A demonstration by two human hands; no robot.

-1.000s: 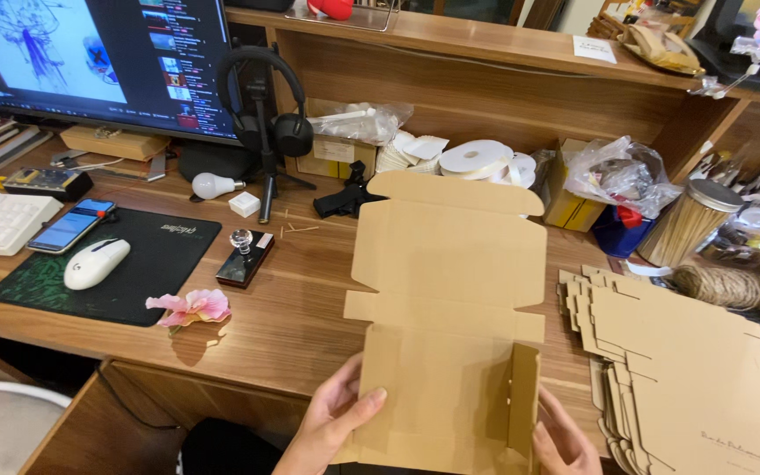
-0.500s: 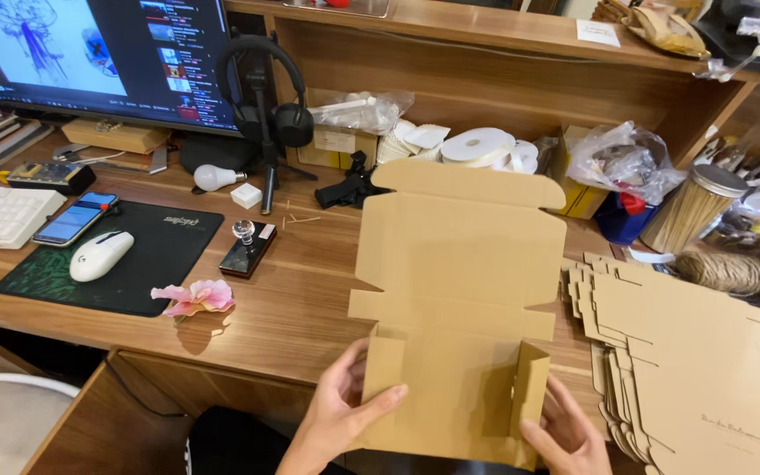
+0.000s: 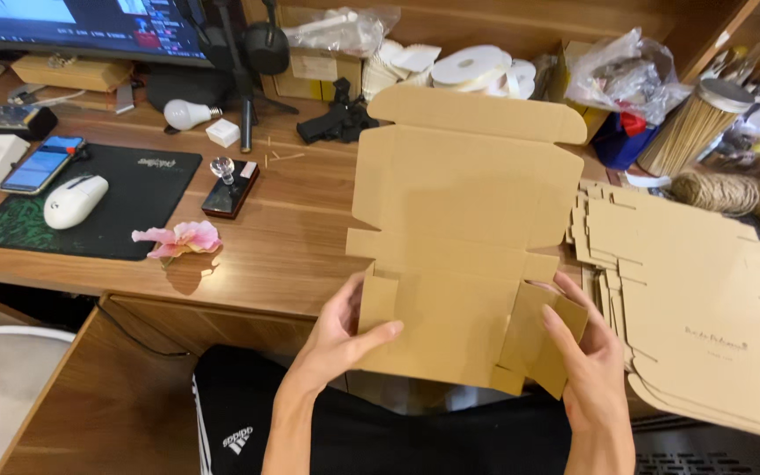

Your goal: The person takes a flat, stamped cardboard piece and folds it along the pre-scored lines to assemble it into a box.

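A flat brown cardboard box blank [image 3: 464, 211] lies half on the wooden desk [image 3: 301, 237] and half over my lap. My left hand [image 3: 340, 339] grips its near left edge, thumb across the lower panel beside a small raised flap. My right hand [image 3: 587, 361] holds the near right side flap, which is folded up and inward. The far lid panel rests flat on the desk.
A stack of flat box blanks [image 3: 705, 281] lies at the right. A pink flower [image 3: 178, 239], a small stamp block [image 3: 230, 186], a mouse [image 3: 75, 200] on a black mat, a phone [image 3: 41, 164], tape rolls [image 3: 477, 69] and twine [image 3: 723, 192] sit around.
The view has dropped closer to the desk. My right hand has folded the right side flap further up and inward; my left hand has shifted onto the lower left panel.
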